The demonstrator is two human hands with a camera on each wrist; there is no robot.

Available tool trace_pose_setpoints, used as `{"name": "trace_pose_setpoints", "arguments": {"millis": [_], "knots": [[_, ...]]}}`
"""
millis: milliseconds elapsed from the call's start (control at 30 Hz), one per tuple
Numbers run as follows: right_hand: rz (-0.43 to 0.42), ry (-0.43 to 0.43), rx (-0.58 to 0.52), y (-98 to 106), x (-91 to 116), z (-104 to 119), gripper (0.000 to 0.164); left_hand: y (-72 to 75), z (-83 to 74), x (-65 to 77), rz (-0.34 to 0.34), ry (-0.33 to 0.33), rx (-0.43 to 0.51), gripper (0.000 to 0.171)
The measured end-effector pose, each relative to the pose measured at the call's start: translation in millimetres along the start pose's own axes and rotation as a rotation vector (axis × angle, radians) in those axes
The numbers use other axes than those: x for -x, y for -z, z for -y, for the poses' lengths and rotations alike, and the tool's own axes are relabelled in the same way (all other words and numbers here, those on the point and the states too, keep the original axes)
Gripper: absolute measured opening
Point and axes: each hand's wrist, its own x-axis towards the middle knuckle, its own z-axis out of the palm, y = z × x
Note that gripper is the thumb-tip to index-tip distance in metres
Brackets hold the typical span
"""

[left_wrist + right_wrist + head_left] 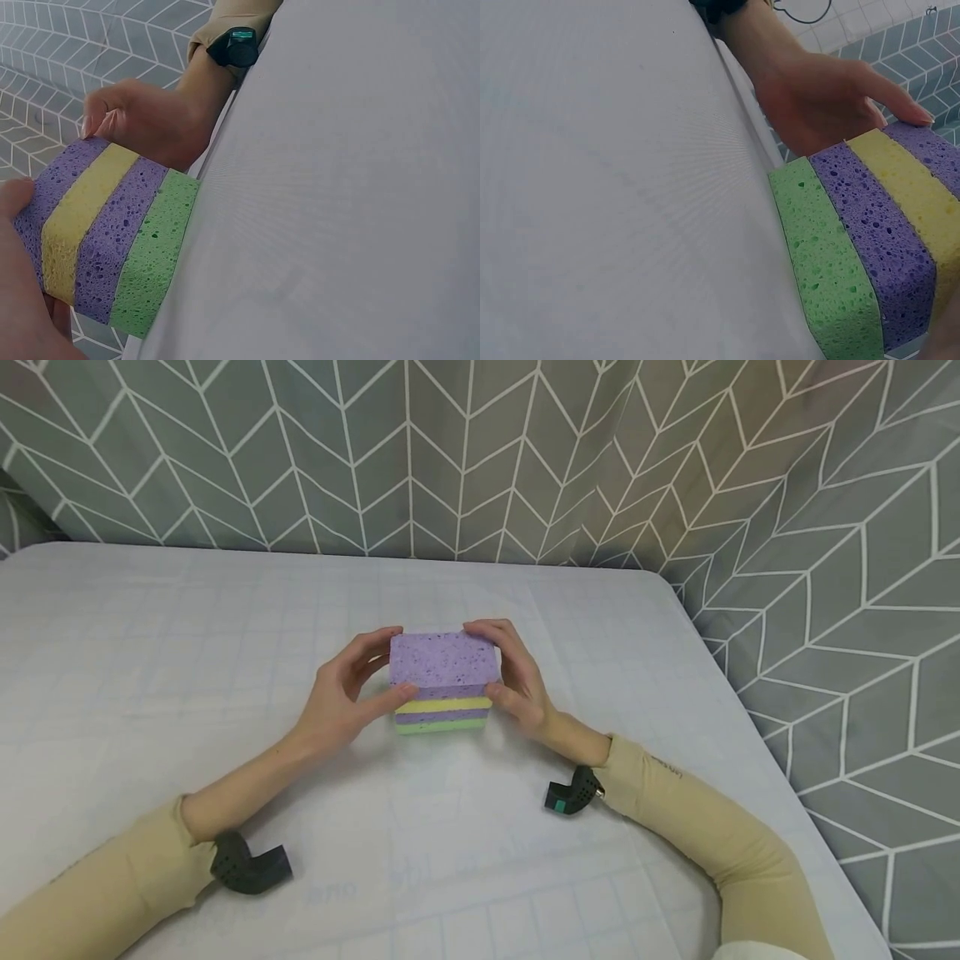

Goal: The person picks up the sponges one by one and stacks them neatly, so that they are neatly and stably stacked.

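Near the middle of the table stands a stack of sponges. On top is a purple sponge (444,658), and below it come a yellow sponge (452,704), a second purple sponge (874,225) and, at the bottom against the table, a green sponge (156,251). My left hand (341,689) pinches the left end of the top purple sponge, thumb on its front edge and fingers at the back. At its right end my right hand (521,677) grips likewise. Both wrist views show the layers pressed flush together.
A white, faintly gridded cover lies over the table (187,635). Behind it and along the right side hangs a grey curtain (435,460) with white lines. Black wrist cameras (251,864) sit at both beige sleeves (675,810).
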Motion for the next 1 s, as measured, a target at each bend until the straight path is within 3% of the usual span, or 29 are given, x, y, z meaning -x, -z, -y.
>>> {"name": "trace_pose_setpoints", "arguments": {"millis": [1000], "knots": [[-0.017,-0.109,0.057,-1.7,7.0,3.7,0.065,-3.1,3.9,6.1,0.007,-0.017,-0.017,0.065]]}}
